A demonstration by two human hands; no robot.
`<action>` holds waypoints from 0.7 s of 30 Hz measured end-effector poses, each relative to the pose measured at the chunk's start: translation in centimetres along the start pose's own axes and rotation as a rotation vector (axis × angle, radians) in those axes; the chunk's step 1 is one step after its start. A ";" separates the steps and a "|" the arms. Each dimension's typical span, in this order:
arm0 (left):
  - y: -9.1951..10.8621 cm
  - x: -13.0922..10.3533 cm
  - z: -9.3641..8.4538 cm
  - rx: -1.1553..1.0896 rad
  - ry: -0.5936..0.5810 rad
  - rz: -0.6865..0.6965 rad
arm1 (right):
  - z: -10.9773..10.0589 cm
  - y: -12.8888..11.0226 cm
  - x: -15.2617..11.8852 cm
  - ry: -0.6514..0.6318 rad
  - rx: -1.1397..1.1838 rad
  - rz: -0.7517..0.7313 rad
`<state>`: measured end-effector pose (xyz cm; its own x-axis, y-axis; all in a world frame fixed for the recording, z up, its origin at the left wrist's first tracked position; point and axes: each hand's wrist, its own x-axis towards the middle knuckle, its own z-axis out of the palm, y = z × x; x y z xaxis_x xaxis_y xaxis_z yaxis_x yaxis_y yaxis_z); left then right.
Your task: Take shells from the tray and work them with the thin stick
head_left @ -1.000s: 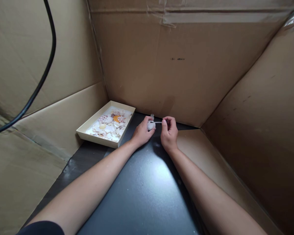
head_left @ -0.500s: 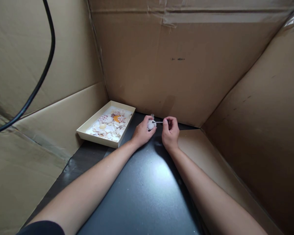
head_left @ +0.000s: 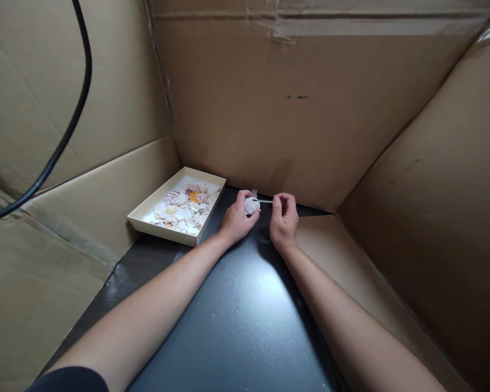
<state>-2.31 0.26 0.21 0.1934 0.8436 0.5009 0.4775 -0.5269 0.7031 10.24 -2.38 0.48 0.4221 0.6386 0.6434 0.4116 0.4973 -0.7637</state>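
Note:
My left hand [head_left: 237, 219] is closed round a whitish, rough-looking seashell [head_left: 251, 206], with thumb and fingers at its edges. Between the pinched fingers of my right hand [head_left: 285, 218] is a thin pale stick with a dark tip [head_left: 266, 201]. It points left, and its tip lies at the shell's upper face; whether it touches I cannot tell. Just behind the shell stands a small clear bottle [head_left: 254, 193], partly hidden by the left hand and shell.
To the left, a shallow cream tray [head_left: 162, 233] holds several shells, among them an orange one [head_left: 194, 197]. Cardboard walls [head_left: 310, 136] enclose the dark tabletop [head_left: 228, 321]. A cardboard sheet [head_left: 330, 245] lies at right. A black cable [head_left: 65, 139] hangs at upper left.
The shell has tilted slightly, so more of its face shows. The stick has shifted a little upward with the right hand. Tray and bottle stay where they were.

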 end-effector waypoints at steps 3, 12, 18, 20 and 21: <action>-0.1 0.0 0.1 -0.004 -0.001 0.005 | -0.1 -0.1 -0.1 -0.039 -0.009 0.007; -0.2 0.0 0.1 0.014 0.001 0.011 | -0.1 0.1 0.0 0.022 -0.008 0.000; -0.2 0.0 0.2 0.014 -0.003 0.017 | -0.2 0.1 -0.1 -0.015 -0.017 -0.042; -0.2 0.0 0.2 0.017 -0.004 0.019 | -0.1 0.0 -0.1 -0.013 -0.016 -0.049; -0.2 0.0 0.2 0.018 -0.007 0.015 | -0.1 0.0 -0.2 -0.029 -0.008 -0.050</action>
<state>-2.21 0.40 -0.02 0.2069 0.8363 0.5078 0.4895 -0.5379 0.6864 10.29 -2.57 0.39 0.3772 0.6299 0.6789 0.4383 0.5243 -0.7301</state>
